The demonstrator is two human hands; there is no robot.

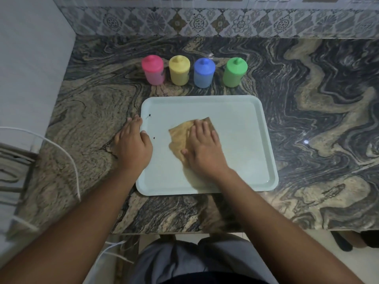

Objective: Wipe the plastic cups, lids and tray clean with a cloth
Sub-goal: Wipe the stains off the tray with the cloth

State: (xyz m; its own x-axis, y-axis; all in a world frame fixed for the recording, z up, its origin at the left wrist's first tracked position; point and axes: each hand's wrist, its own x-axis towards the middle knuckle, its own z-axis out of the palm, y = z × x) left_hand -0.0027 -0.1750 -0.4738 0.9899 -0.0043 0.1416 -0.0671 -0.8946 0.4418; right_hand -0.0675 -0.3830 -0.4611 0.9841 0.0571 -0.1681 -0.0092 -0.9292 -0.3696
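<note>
A pale tray (242, 111) lies on the marbled counter. On it a tan cloth (180, 134) lies spread, and my right hand (205, 148) presses flat on it with straight fingers. My left hand (133, 144) rests on the tray's left rim, thumb over the edge, fingers on the counter outside. Dark specks (149, 115) mark the tray near that rim. Behind the tray stand several lidded cups in a row: pink (153, 70), yellow (179, 70), blue (204, 72) and green (234, 72).
A tiled wall (205, 21) runs along the back of the counter. A white wall and a white cable (69, 158) lie at the left. The counter's front edge (184, 232) is just above my lap.
</note>
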